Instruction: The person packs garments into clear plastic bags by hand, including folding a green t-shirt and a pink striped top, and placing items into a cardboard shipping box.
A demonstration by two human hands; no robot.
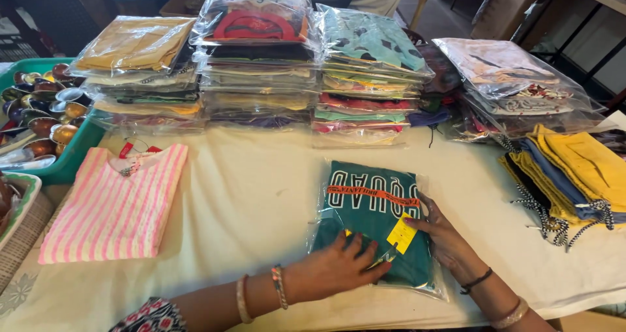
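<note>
Table (248,195): a cream cloth covers it; the work sits at the near middle-right.
Far stacks: three tall piles of bagged clothes (257,58) stand side by side along the far edge, each piece in a clear shiny bag, with a looser heap of bags (508,84) far right.
Yellow pile (574,175): unbagged yellow and blue folded clothes at the right edge, striped cords hanging off them.
Pink top (114,205): pink-and-white striped, unbagged, flat at the near left, with a red tag (125,150) at its neck.
Green garment (375,224): folded, dark green with white letters, lying inside a clear bag (427,286) just in front of the person.
Left hand (336,267): flat and spread on the near edge of the green garment, pressing, gripping nothing.
Right hand (443,234): fingers laid along the right side of the bag, open, not closed on it.
Doing it well: in my view, smooth from the middle outward so air leaves and the fold stays square.
Orange band (372,195): a narrow strip slanting across the lettering.
Yellow tag (402,234): small rectangle near the right fingertips.
</note>
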